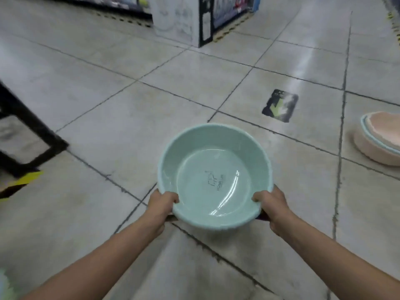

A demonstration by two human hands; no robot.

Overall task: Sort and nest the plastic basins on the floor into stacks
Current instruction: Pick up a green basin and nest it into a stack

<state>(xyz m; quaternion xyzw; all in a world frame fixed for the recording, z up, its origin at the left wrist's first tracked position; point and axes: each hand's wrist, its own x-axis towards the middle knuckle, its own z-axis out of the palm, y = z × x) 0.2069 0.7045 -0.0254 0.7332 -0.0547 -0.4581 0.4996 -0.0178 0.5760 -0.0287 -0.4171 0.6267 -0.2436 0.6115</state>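
Two bare forearms reach in from the near edge, and both hands grip one mint-green plastic basin (214, 176) by its near rim, held mouth-up above the tiled floor (108, 118). The left hand (161, 205) clasps the near-left part of the rim, its thumb hooked over the lip into the bowl and its fingers (167, 216) wrapped out of sight beneath. The right hand (271, 204) does the same on the near-right part, thumb inside the lip, the rest of the hand under the rim. The basin is round and empty; a dark printed mark sits on its inner bottom, too blurred to read, and light glints off the inner wall on the right. Whether anything lies under the basin cannot be told. To the right, well apart from the held basin, a stack of nested basins (376, 139) stands on the floor at the frame's edge: a pale pink one at the bottom, a thin light blue rim showing above it, and another pink one on top, cut off by the frame. Farther out, between the two, a dark floor sticker with a green arrow (280, 106) lies flat on a tile. At the left edge stands the black frame of a shelf unit (28, 135), with yellow and black tape at its foot. At the far end, a white display stand (175, 18) rises from the floor.
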